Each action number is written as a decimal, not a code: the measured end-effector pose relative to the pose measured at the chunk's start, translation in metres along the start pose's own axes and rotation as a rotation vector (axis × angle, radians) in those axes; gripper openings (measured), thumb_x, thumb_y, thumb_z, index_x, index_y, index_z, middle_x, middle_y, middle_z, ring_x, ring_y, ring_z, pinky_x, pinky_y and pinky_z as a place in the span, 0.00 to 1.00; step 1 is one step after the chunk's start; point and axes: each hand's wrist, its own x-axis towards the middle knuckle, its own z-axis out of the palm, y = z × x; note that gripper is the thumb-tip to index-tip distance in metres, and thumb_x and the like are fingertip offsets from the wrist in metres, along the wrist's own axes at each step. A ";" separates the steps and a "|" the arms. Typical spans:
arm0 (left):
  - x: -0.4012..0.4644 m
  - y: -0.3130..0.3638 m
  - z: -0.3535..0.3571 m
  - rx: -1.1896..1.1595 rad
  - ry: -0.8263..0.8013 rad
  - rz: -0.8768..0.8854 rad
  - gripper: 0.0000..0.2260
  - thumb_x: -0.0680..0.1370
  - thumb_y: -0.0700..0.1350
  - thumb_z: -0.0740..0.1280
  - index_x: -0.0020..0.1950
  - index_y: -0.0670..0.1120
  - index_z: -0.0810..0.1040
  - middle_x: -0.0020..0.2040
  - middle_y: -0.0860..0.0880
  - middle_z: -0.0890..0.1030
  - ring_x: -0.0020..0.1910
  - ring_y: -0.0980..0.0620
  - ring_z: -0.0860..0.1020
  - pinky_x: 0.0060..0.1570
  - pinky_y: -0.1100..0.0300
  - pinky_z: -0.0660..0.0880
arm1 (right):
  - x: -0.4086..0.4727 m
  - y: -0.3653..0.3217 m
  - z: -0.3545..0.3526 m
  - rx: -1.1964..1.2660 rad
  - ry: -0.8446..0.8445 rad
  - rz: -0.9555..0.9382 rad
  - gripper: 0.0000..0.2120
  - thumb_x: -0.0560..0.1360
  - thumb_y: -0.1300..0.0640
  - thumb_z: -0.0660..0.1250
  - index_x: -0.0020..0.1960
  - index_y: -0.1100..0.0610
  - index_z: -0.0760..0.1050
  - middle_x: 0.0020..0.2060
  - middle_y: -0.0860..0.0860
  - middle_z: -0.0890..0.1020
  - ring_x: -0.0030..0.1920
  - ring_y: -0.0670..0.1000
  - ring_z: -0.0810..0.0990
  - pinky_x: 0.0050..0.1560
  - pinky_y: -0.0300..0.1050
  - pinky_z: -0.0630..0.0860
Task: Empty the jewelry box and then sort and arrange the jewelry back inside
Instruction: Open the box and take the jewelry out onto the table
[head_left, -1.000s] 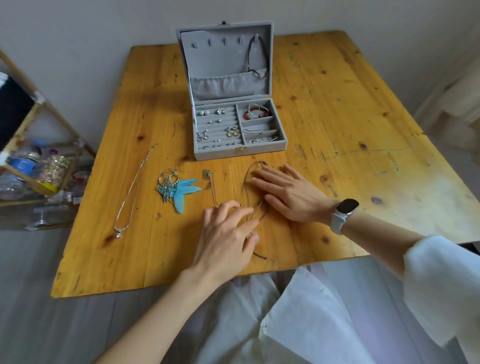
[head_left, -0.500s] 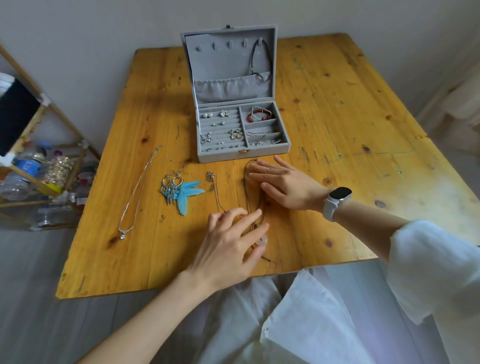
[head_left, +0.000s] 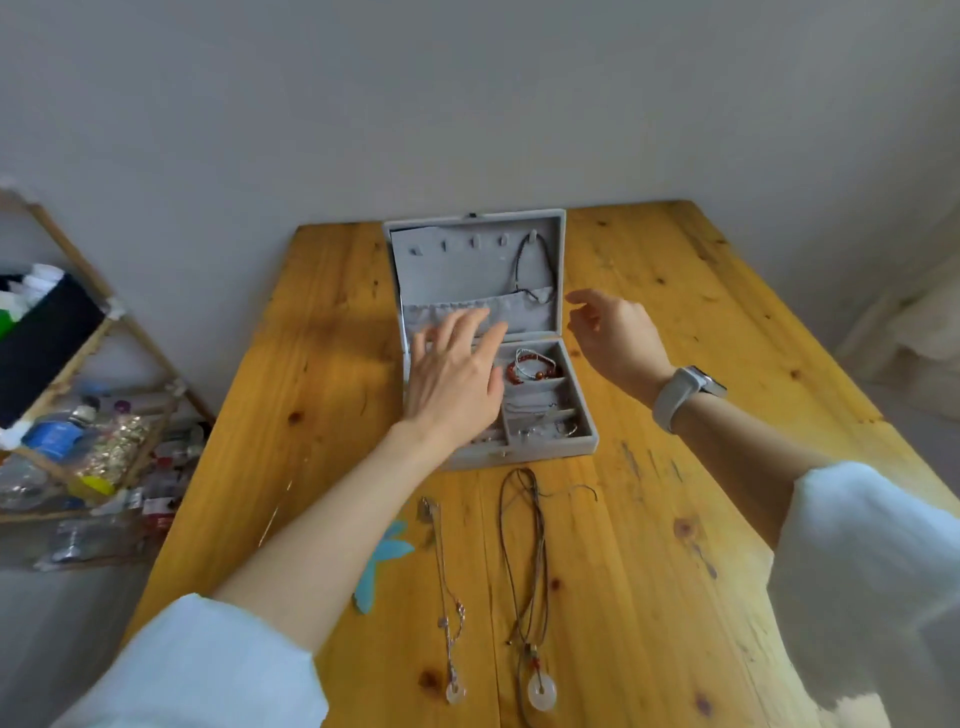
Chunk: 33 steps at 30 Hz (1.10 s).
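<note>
The grey jewelry box (head_left: 582, 415) stands open on the wooden table (head_left: 701, 364), lid upright, a dark cord necklace (head_left: 535, 265) hanging on a lid hook. My left hand (head_left: 457, 374) hovers open over the box's left compartments, hiding them. My right hand (head_left: 613, 332) is raised beside the box's right edge, fingers apart, holding nothing. A red bead bracelet (head_left: 532, 366) lies in the top right compartment. In front of the box lie a brown cord necklace with a white ring pendant (head_left: 540, 691) and a thin chain necklace with a pale pendant (head_left: 454, 691).
Blue feather earrings (head_left: 382, 561) lie partly under my left forearm. A wooden shelf (head_left: 67, 364) with bottles and clutter stands left of the table. A grey wall is close behind the box. A watch (head_left: 685, 395) is on my right wrist.
Both hands left the cord necklace on the table and rose toward the box. The view tilted up, and the two pendant necklaces now lie straight in front of the box.
</note>
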 end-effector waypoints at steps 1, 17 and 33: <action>0.016 -0.006 0.002 0.029 0.015 -0.026 0.22 0.76 0.45 0.62 0.71 0.46 0.65 0.72 0.44 0.63 0.71 0.45 0.58 0.66 0.46 0.55 | 0.012 -0.002 0.002 -0.001 0.012 0.022 0.15 0.78 0.58 0.56 0.63 0.57 0.71 0.49 0.57 0.82 0.50 0.60 0.79 0.46 0.48 0.74; 0.107 -0.058 0.040 0.231 0.277 -0.157 0.31 0.67 0.44 0.68 0.69 0.44 0.66 0.66 0.45 0.71 0.68 0.43 0.66 0.67 0.36 0.52 | 0.098 -0.008 0.039 -0.295 0.143 0.039 0.08 0.78 0.57 0.54 0.48 0.61 0.67 0.39 0.58 0.81 0.34 0.59 0.74 0.31 0.44 0.60; 0.068 0.021 -0.034 -0.842 -0.017 -0.107 0.31 0.76 0.42 0.66 0.74 0.50 0.54 0.75 0.53 0.57 0.73 0.56 0.55 0.70 0.61 0.53 | 0.054 -0.069 -0.090 0.534 0.336 -0.230 0.03 0.76 0.62 0.61 0.44 0.56 0.68 0.36 0.48 0.80 0.38 0.41 0.78 0.39 0.36 0.73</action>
